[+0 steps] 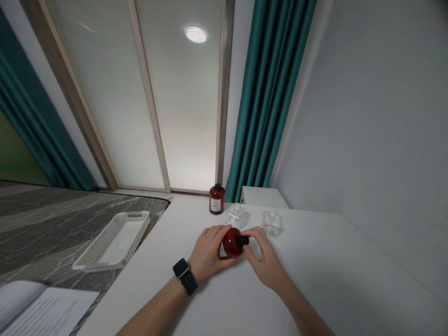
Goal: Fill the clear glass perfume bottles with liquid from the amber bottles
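My left hand (209, 254) is wrapped round a small dark red bottle (231, 242), tilted with its neck pointing right, just above the white table (315, 280). My right hand (264, 259) pinches the bottle's black cap (244, 240) with thumb and fingers. A black watch (185, 275) sits on my left wrist. A second dark red bottle (217, 199) with a black cap and white label stands upright at the table's far edge. Two clear glass containers (238, 215) (272, 221) stand just behind my hands.
A white plastic basket (115, 240) lies on the grey striped surface to the left, with white papers (45, 312) nearer me. A white box (261, 196) stands at the back by the teal curtain (269, 93). A grey wall runs along the right.
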Motion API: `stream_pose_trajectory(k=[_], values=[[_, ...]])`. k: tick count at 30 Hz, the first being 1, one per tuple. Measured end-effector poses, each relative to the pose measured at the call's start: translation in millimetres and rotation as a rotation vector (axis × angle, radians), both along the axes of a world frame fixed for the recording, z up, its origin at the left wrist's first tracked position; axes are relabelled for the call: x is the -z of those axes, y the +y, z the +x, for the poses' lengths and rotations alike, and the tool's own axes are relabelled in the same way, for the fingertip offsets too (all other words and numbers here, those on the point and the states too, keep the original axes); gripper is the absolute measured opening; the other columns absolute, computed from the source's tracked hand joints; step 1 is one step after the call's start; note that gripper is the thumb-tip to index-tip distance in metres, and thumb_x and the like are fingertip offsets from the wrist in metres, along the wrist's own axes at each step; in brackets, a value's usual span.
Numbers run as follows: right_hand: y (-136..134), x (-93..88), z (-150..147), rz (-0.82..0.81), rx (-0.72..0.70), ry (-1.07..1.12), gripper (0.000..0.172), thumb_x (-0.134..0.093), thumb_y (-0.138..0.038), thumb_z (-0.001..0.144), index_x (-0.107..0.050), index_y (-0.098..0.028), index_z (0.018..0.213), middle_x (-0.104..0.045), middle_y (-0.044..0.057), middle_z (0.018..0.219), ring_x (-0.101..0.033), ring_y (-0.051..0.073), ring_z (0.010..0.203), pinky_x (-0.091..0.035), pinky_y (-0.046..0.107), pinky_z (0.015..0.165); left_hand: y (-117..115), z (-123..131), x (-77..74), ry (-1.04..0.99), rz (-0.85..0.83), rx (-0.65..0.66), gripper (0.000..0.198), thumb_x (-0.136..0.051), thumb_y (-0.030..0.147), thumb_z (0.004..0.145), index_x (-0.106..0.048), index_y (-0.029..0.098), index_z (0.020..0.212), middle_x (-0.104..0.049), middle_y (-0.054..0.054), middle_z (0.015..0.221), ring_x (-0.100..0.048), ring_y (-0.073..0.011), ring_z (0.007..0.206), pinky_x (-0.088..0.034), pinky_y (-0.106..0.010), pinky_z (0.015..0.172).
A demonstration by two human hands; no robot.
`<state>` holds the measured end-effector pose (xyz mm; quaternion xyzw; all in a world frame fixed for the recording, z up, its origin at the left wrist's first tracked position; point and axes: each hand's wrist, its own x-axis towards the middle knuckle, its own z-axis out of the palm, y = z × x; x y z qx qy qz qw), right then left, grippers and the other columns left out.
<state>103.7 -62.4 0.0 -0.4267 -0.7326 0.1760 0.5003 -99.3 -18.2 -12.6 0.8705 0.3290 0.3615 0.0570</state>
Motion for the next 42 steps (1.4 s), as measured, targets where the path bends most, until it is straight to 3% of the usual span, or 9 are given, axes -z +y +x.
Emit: stream_pose_trajectory(k=[4, 9, 14, 19, 22, 28, 33, 37, 42], values=[[0, 1.4, 0, 0.02, -0.001, 0.014, 0.034, -0.054, -0.015, 0.086, -0.056, -0.025, 0.119, -0.057, 0.006, 0.11, -0.055, 0.023, 0.106, -0.044, 0.04, 0.097, -2, 1, -0.1, -0.004, -0.007, 0.003, 0.08, -0.082, 0.035, 0.071, -0.041, 0.022, 0.137, -0.063, -0.012, 0.127, -0.062, -0.0301, 0.111, -0.051, -0.045, 0.092], [1, 8.2, -2, -0.052, 0.132, 0.043, 0.042, -0.055, -0.02, 0.086, -0.05, -0.023, 0.128, -0.055, 0.002, 0.092, -0.057, 0.021, 0.09, -0.048, 0.039, 0.09, -3, 2, -0.3, 0.003, -0.027, 0.007, 0.08, -0.082, 0.034, 0.071, -0.039, 0.023, 0.138, -0.063, -0.012, 0.128, -0.061, -0.0312, 0.112, -0.05, -0.046, 0.092], [-2, 6.0, -2, -0.039, 0.045, 0.035, 0.054, -0.056, -0.016, 0.084, -0.043, -0.025, 0.136, -0.057, 0.007, 0.115, -0.056, 0.023, 0.11, -0.044, 0.042, 0.103, -2, 2, 0.1, -0.015, -0.041, 0.007, 0.082, -0.083, 0.033, 0.07, -0.037, 0.024, 0.138, -0.061, -0.013, 0.13, -0.061, -0.0316, 0.113, -0.05, -0.046, 0.092], [0, 7.5, -2, -0.071, 0.111, 0.044, 0.052, -0.056, -0.019, 0.086, -0.042, -0.024, 0.135, -0.057, 0.005, 0.105, -0.058, 0.022, 0.102, -0.047, 0.043, 0.099, -3, 2, -0.9, 0.004, -0.035, 0.009, 0.081, -0.082, 0.033, 0.071, -0.036, 0.024, 0.138, -0.062, -0.014, 0.129, -0.061, -0.0322, 0.113, -0.05, -0.047, 0.092], [-1, 8.1, -2, -0.054, 0.055, 0.053, 0.056, -0.053, -0.014, 0.084, -0.038, -0.025, 0.138, -0.057, 0.007, 0.115, -0.056, 0.023, 0.111, -0.043, 0.044, 0.105, -4, 2, -1.1, 0.0, -0.037, 0.001, 0.081, -0.082, 0.034, 0.071, -0.037, 0.023, 0.137, -0.062, -0.014, 0.129, -0.061, -0.0321, 0.113, -0.05, -0.047, 0.092], [1, 9.7, -2, -0.068, 0.101, 0.035, 0.04, -0.057, -0.019, 0.085, -0.049, -0.024, 0.124, -0.059, 0.007, 0.11, -0.058, 0.024, 0.105, -0.048, 0.043, 0.097, -4, 2, -0.3, -0.001, -0.023, 0.011, 0.081, -0.082, 0.033, 0.072, -0.036, 0.023, 0.137, -0.062, -0.014, 0.129, -0.061, -0.0317, 0.113, -0.05, -0.046, 0.091], [2, 11.8, -1, -0.011, 0.102, 0.082, 0.048, -0.057, -0.017, 0.082, -0.043, -0.023, 0.127, -0.059, 0.007, 0.109, -0.059, 0.023, 0.105, -0.047, 0.043, 0.099, -4, 3, -0.8, 0.0, -0.043, 0.005, 0.082, -0.083, 0.032, 0.07, -0.038, 0.024, 0.137, -0.063, -0.013, 0.128, -0.062, -0.0324, 0.112, -0.05, -0.047, 0.091], [1, 10.3, -2, -0.044, 0.133, 0.057, 0.034, -0.057, -0.022, 0.085, -0.049, -0.022, 0.118, -0.06, 0.004, 0.099, -0.061, 0.022, 0.095, -0.051, 0.039, 0.09, -4, 3, -0.6, -0.006, -0.039, 0.005, 0.081, -0.083, 0.032, 0.069, -0.039, 0.023, 0.137, -0.063, -0.013, 0.128, -0.062, -0.0329, 0.113, -0.05, -0.048, 0.092], [-1, 7.4, -2, -0.029, 0.111, 0.045, 0.037, -0.057, -0.018, 0.083, -0.05, -0.022, 0.119, -0.061, 0.007, 0.109, -0.061, 0.023, 0.104, -0.051, 0.038, 0.092, -4, 3, -1.0, -0.023, -0.04, 0.012, 0.079, -0.081, 0.035, 0.071, -0.041, 0.024, 0.138, -0.063, -0.013, 0.128, -0.062, -0.0325, 0.113, -0.051, -0.047, 0.092]])
